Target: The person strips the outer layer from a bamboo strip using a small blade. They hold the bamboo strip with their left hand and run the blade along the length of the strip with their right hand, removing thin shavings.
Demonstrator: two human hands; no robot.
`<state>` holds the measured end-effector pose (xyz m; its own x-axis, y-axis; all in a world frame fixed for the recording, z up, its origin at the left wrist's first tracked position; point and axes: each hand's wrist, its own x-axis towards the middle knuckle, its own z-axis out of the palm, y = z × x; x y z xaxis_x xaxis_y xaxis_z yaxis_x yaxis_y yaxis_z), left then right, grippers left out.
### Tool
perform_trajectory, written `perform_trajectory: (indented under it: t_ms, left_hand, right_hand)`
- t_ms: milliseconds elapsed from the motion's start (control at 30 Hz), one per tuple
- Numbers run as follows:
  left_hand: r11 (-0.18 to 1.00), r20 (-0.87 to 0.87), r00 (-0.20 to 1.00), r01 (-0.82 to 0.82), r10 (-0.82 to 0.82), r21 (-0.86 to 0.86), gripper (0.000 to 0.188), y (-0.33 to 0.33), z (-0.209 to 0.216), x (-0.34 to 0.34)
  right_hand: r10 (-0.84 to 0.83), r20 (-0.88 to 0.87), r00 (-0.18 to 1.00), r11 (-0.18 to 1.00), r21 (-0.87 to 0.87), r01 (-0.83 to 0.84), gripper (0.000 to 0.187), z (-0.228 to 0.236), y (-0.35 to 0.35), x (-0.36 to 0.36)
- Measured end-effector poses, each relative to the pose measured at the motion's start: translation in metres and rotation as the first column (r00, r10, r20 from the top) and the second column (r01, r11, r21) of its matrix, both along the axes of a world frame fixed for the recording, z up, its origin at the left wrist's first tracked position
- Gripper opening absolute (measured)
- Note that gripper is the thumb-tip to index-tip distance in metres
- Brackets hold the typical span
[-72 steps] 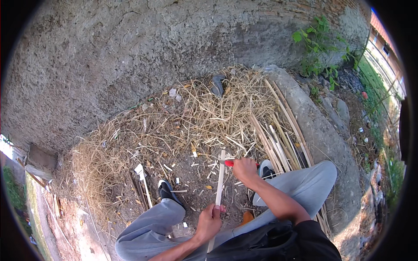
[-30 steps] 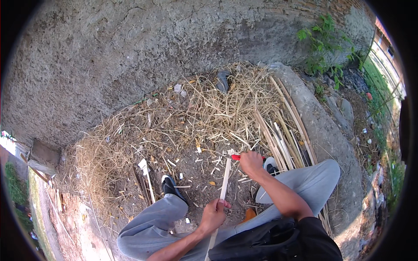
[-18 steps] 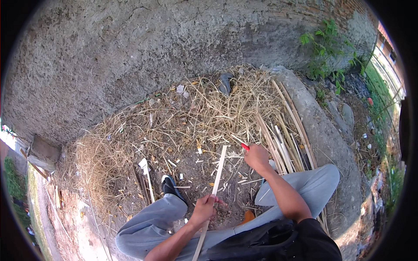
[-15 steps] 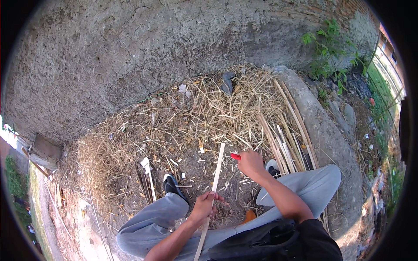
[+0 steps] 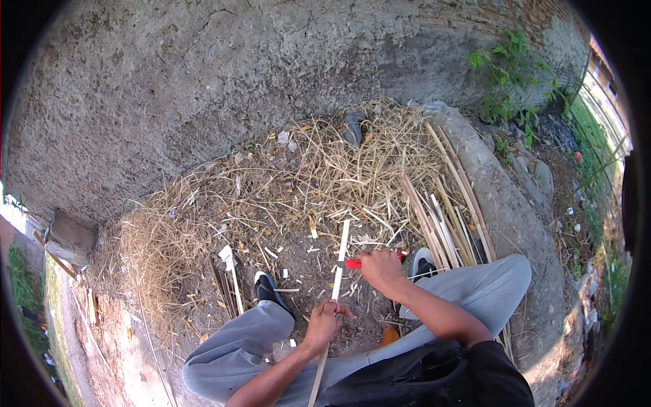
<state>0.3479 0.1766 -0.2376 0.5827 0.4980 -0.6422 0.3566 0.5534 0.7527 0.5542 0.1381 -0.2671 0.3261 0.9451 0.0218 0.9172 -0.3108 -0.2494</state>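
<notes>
A long pale wooden strip [image 5: 344,241] runs from my lap up and away from me, tilted slightly right. My left hand [image 5: 323,324] is closed round its middle, thumb on top. In my right hand [image 5: 383,271] is a red-handled knife [image 5: 353,263], gripped by the handle. Its short dark blade lies against the strip, above my left hand. The end of the red handle shows past the far side of my right fist.
Wood shavings and straw [image 5: 339,169] litter the ground before a rough wall [image 5: 224,74]. A bundle of wooden strips [image 5: 444,230] lies at the right beside a concrete ledge [image 5: 495,190]. My shoes [image 5: 268,290] stand either side of the strip. A dark grey object [image 5: 353,129] lies on the straw.
My right hand has moved nearer me and slightly left, bringing the knife blade onto the strip. The strip has shifted a little; my left hand still holds it.
</notes>
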Motion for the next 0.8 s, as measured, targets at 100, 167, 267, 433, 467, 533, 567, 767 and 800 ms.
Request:
perform_trajectory:
  t_ms: [100, 167, 267, 433, 467, 533, 567, 767, 800]
  left_hand:
    - [0.997, -0.042, 0.998, 0.042, -0.039, 0.070, 0.026, -0.006, 0.001, 0.001]
    - [0.967, -0.140, 0.987, 0.108, -0.077, 0.230, 0.035, -0.009, -0.004, -0.002]
    - [0.945, -0.209, 0.972, 0.166, -0.108, 0.283, 0.039, -0.011, -0.005, -0.003]
    - [0.990, -0.141, 0.984, 0.118, -0.107, 0.073, 0.039, -0.016, 0.007, -0.003]
    - [0.995, -0.118, 0.988, 0.099, -0.102, -0.032, 0.038, -0.018, 0.012, -0.003]
    - [0.992, -0.141, 0.983, 0.108, -0.116, -0.065, 0.037, -0.029, 0.025, -0.006]
    - [0.988, -0.161, 0.978, 0.117, -0.132, -0.098, 0.036, -0.033, 0.028, -0.006]
    - [0.993, -0.134, 0.985, 0.106, -0.111, -0.044, 0.036, -0.020, 0.023, -0.008]
    - [0.994, -0.130, 0.986, 0.102, -0.107, -0.044, 0.036, -0.016, 0.016, -0.008]
  right_hand:
    - [-0.015, -0.002, 1.000, 1.000, -0.019, 0.015, 0.016, -0.001, 0.000, -0.001]
    - [-0.019, 0.036, 0.999, 1.000, -0.020, 0.020, 0.016, -0.004, 0.000, -0.001]
    - [-0.023, 0.045, 0.999, 1.000, 0.000, 0.023, 0.015, -0.003, -0.001, -0.002]
    - [-0.071, 0.014, 0.997, 0.997, -0.016, 0.071, 0.013, -0.012, -0.001, 0.007]
    - [-0.082, -0.001, 0.997, 0.996, -0.034, 0.082, 0.013, -0.013, -0.001, 0.013]
    - [-0.154, 0.000, 0.988, 0.987, -0.044, 0.153, 0.014, -0.018, 0.001, 0.028]
    - [-0.225, 0.003, 0.974, 0.973, -0.053, 0.225, 0.016, -0.021, 0.001, 0.039]
    - [-0.472, 0.048, 0.880, 0.869, -0.142, 0.473, 0.017, -0.042, -0.013, 0.100]
    - [-0.500, 0.003, 0.866, 0.859, -0.130, 0.496, 0.015, -0.041, -0.012, 0.100]
